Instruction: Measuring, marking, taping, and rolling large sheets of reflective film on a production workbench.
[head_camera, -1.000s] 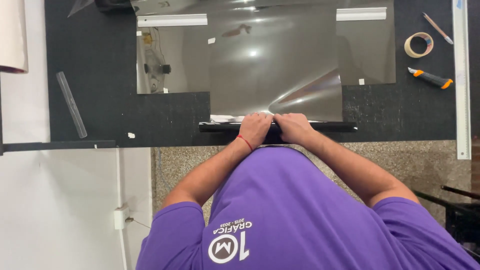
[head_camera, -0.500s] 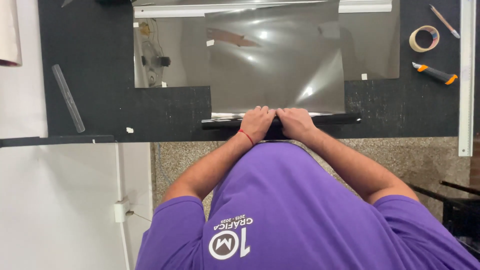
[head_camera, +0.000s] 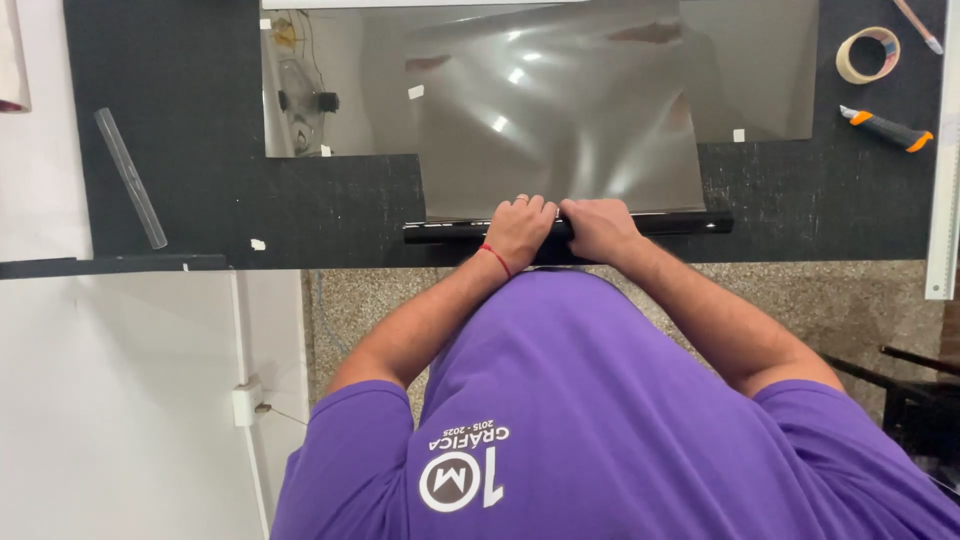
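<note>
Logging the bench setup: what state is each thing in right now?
Left hand: gripping the dark roll.
Right hand: gripping it alongside.
Dark roll: lying flat at the table edge.
Reflective film: unrolled, rippled.
Tape roll: lying flat.
Utility knife: lying untouched.

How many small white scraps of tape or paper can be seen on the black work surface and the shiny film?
4 visible: one small white scrap on the film, one at its right edge, one near the left mirror edge, one on the black surface. Others may be hidden.
</note>
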